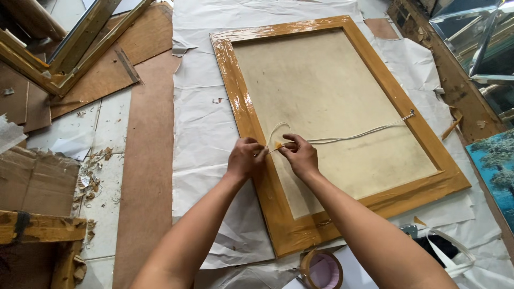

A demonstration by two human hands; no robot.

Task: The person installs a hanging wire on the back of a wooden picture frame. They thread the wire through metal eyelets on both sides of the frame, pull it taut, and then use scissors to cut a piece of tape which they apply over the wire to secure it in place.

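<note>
White paper sheets (203,128) spread over the floor, under a large wooden picture frame (243,107) lying face down, beige backing board (332,101) up. Both forearms stretched forward from the lower edge. Left hand (245,158) curled at the frame's left rail, fingers pinched together on a white cord (353,135). Right hand (300,155) just beside it, likewise clamped on the cord, perhaps at a knot. Cord running to a metal eyelet (411,113) on the right rail. Tape roll (321,270) near the bottom.

floor (115,115) | white paper (201,128), frame (251,123), tape roll (321,270), cardboard (147,176)
</note>
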